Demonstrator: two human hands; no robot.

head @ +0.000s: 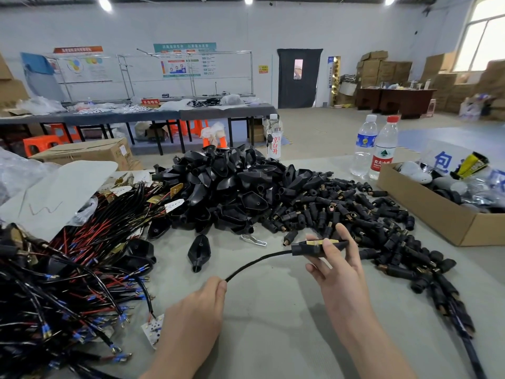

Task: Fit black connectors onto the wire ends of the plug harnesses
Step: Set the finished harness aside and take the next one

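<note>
My right hand (337,265) holds a black plug (308,247) with a brass blade between thumb and fingers, above the table. Its black cable (255,262) arcs down to the left into my left hand (203,302), whose fingers pinch the cable's end. A heap of small black connectors with brass tips (352,214) lies just behind and right of my right hand. A tangle of harnesses with red and black wires and blue-sleeved terminals (68,274) fills the left side.
A mound of black plug shells (232,184) sits at the table's centre back, with one loose shell (199,251) in front. A cardboard box (448,212) stands at right, two water bottles (375,147) behind it. A small metal clip (254,240) lies nearby.
</note>
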